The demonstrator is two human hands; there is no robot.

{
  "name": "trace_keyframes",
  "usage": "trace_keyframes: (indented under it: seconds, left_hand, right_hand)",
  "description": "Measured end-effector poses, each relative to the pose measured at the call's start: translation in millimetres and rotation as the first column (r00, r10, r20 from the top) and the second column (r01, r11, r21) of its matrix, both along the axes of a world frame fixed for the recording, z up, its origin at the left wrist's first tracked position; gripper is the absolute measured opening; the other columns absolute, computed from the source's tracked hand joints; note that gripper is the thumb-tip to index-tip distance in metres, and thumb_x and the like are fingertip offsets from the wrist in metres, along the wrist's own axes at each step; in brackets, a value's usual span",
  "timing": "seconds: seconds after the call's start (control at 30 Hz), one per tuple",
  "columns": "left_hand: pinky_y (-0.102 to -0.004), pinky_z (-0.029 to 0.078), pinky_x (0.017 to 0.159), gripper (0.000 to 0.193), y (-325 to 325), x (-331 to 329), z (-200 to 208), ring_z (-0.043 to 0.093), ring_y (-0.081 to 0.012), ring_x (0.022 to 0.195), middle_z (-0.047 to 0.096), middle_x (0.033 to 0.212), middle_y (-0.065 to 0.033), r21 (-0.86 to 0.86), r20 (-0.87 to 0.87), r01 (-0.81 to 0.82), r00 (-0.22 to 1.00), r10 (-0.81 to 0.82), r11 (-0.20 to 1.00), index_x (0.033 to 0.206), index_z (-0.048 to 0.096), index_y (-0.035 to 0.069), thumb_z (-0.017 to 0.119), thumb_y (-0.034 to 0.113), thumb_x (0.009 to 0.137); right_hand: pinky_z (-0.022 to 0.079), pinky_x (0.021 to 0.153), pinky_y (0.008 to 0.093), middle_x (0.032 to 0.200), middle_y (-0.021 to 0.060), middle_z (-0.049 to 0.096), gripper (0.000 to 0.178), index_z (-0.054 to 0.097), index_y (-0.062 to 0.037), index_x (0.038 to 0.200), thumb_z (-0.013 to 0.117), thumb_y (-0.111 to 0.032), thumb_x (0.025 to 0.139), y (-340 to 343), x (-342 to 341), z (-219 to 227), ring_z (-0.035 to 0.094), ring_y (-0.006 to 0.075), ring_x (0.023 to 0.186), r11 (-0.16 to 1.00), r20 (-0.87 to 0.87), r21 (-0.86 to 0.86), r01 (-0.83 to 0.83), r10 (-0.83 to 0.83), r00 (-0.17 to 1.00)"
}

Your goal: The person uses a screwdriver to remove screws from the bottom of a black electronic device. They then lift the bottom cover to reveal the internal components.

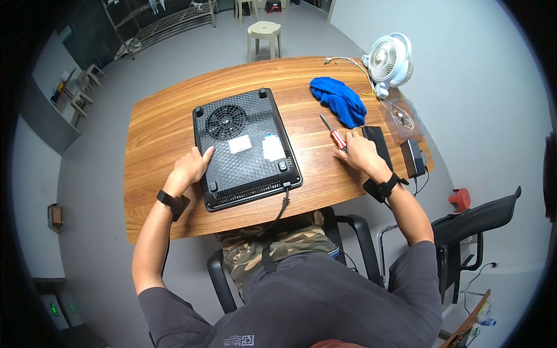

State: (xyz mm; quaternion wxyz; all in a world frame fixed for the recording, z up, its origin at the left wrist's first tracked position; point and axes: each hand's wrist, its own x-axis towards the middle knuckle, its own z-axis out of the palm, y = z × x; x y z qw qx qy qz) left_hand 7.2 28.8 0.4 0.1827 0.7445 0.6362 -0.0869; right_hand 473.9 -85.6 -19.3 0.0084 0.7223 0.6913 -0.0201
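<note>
An induction cooker [242, 167] lies upside down on the wooden table, its dark textured base, round fan grille and four feet facing up. My left hand [193, 166] grips its left edge, thumb on top; the other fingers are partly hidden. From the cooker's near right corner, a black power cord [284, 204] runs off the table edge toward my lap. To the right lies a screwdriver [337, 138] with a red and white handle, its metal shaft pointing away. My right hand [360, 152] is closed around the handle's near end, beside a flat black case [378, 142].
Beyond the screwdriver lies a crumpled blue cloth [339, 100]. A white fan [387, 62], a clear plastic bag [400, 118] with small parts and a black power adapter [412, 158] line the right side. A black chair [476, 220] stands to the right, a stool [264, 30] behind the table.
</note>
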Motion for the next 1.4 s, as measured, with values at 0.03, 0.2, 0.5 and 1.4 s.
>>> trace_keyframes:
  seconds: [0.03, 0.2, 0.5, 1.4]
  left_hand:
    - [-0.0538, 0.048, 0.103, 0.09, 0, 0, -1, 0.063, -0.0494, 0.118, 0.068, 0.12, -0.0355, -0.001, 0.0, 0.0, 1.0, 0.0, 1.0, 0.13, 0.052, -0.011, 0.025, 0.071, 0.105]
    - [-0.0537, 0.048, 0.104, 0.09, 2, -1, -7, 0.063, -0.0493, 0.119, 0.067, 0.123, -0.0352, 0.016, 0.007, 0.004, 1.0, -0.004, 1.0, 0.13, 0.053, -0.011, 0.025, 0.071, 0.105]
    - [-0.0542, 0.048, 0.104, 0.091, 1, -1, -8, 0.062, -0.0502, 0.12, 0.066, 0.124, -0.0355, -0.007, -0.032, -0.007, 0.999, 0.006, 1.0, 0.131, 0.052, -0.011, 0.025, 0.072, 0.104]
    - [-0.0541, 0.046, 0.106, 0.092, 1, 0, -4, 0.061, -0.0483, 0.123, 0.066, 0.125, -0.035, -0.009, -0.037, -0.027, 0.999, 0.026, 1.0, 0.132, 0.053, -0.01, 0.022, 0.072, 0.105]
  right_hand:
    - [0.058, 0.082, 0.0504, 0.115, 0.0239, 0.066, 0.056, 0.057, 0.0021, 0.119, 0.073, -0.045, 0.092, -1, 1, -3, 0.071, 0.0424, 0.099, 0.999, 0.0, -0.033, 0.015, -0.015, 1.0]
    - [0.058, 0.082, 0.0529, 0.107, 0.0244, 0.07, 0.042, 0.06, 0.0004, 0.113, 0.067, -0.037, 0.096, 0, 4, -4, 0.071, 0.0437, 0.096, 0.999, -0.07, -0.045, 0.013, -0.017, 0.997]
    - [0.053, 0.068, 0.033, 0.085, 0.0146, 0.072, 0.034, 0.066, 0.0007, 0.109, 0.082, -0.024, 0.091, 6, -16, 122, 0.069, 0.018, 0.076, 0.923, -0.435, 0.366, -0.122, 0.285, 0.854]
    - [0.057, 0.061, 0.0432, 0.061, 0.0177, 0.066, 0.042, 0.075, -0.0044, 0.107, 0.074, -0.042, 0.088, 1, -92, 114, 0.069, 0.0359, 0.059, 0.797, -0.351, 0.325, -0.509, 0.601, 0.718]
